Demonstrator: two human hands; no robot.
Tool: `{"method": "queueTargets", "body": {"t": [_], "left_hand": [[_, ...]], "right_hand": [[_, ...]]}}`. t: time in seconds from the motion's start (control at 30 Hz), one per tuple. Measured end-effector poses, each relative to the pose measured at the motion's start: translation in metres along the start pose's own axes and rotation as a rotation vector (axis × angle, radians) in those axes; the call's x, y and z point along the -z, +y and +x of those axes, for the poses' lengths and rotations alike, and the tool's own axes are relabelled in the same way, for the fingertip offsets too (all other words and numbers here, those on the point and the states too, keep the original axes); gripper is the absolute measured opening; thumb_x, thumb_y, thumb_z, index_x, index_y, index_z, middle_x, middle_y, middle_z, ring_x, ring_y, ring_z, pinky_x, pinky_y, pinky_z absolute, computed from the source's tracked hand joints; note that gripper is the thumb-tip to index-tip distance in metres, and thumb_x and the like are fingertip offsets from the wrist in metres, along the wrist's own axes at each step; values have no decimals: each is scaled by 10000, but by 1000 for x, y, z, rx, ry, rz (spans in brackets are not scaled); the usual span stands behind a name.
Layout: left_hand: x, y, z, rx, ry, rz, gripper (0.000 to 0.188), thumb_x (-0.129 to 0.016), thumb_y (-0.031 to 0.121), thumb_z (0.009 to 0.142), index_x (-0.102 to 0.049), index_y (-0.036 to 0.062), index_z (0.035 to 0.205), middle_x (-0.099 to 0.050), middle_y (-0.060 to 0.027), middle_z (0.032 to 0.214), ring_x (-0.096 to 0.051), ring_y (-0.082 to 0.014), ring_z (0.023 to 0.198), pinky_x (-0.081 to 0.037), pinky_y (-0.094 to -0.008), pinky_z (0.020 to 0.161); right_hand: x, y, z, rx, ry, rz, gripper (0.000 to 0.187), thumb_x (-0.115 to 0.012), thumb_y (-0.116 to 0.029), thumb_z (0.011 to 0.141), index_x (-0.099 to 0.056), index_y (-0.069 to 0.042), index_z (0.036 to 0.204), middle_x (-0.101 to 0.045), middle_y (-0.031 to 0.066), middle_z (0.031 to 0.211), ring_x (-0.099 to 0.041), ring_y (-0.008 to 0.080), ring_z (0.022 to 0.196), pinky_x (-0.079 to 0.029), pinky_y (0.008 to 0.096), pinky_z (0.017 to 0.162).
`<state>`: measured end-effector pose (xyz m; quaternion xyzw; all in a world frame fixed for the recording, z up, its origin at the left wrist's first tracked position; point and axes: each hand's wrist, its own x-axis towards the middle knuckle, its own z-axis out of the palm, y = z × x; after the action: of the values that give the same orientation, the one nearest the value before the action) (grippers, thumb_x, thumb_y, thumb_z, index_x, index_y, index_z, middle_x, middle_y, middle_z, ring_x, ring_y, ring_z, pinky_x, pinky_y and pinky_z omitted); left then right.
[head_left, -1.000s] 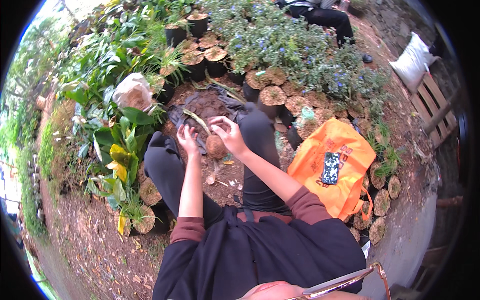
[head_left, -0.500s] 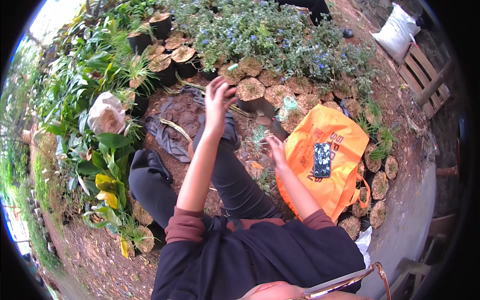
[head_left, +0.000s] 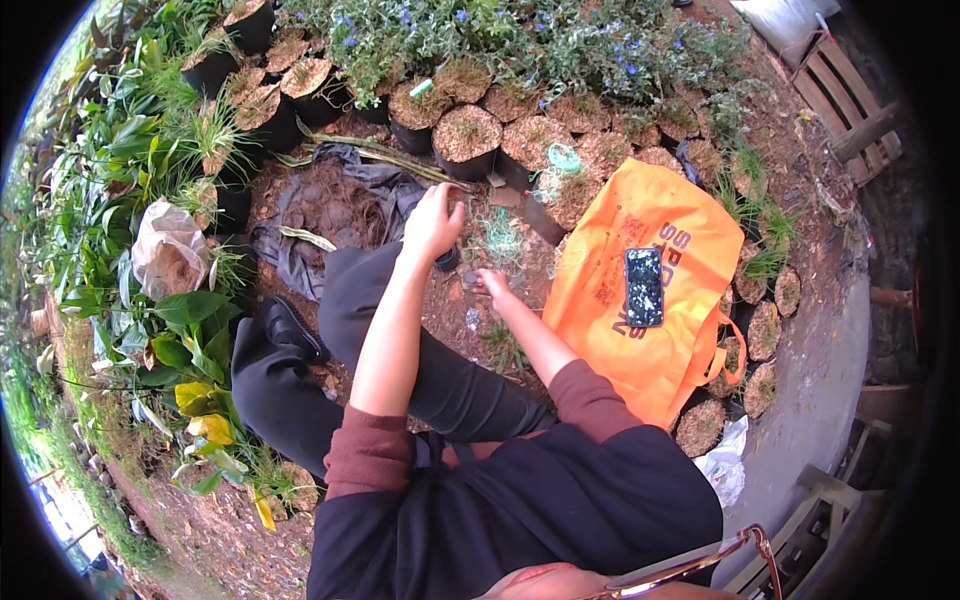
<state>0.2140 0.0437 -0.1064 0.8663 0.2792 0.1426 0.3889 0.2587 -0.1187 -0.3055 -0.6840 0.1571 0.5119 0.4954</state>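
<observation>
My left hand (head_left: 432, 226) is above the ground past my knee, its fingers curled inward; whatever they hold is hidden. Lower and to its right, my right hand (head_left: 491, 287) has bent fingers closed at a small greyish thing I cannot make out. Between and beyond the two hands lies a loose tangle of thin green string (head_left: 497, 235) on the soil. Left of my left hand, a black plastic sheet (head_left: 390, 188) is spread with a heap of brown fibrous soil (head_left: 335, 208) on it. A long pale leaf strip (head_left: 308, 238) crosses its near edge.
An orange bag (head_left: 590, 330) lies flat on the right with a phone (head_left: 643, 287) on it. Several potted plants (head_left: 467, 135) stand beyond, one bearing more green string (head_left: 560, 170). Leafy plants and an open pale sack (head_left: 170, 250) are at left; a wooden pallet (head_left: 850, 105) is far right.
My left hand has come down, its spread fingers now curled. My right hand has moved left and its fingers have drawn together. The view has shifted a little.
</observation>
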Motion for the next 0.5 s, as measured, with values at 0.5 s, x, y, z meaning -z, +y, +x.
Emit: {"method": "queueTargets", "body": {"t": [0.5], "left_hand": [[13,-10,3,89,4,31,325,-571,265,818,-540,61,1068,-584,-125,1032,-598,-286,895,-468,-366,767]], "right_hand": [[-17,-64,40,454,308,-1531,482,-614,-277,746,-520,-103,1186,-273,123,1381,-270,303,1279,-286,492,1001]]}}
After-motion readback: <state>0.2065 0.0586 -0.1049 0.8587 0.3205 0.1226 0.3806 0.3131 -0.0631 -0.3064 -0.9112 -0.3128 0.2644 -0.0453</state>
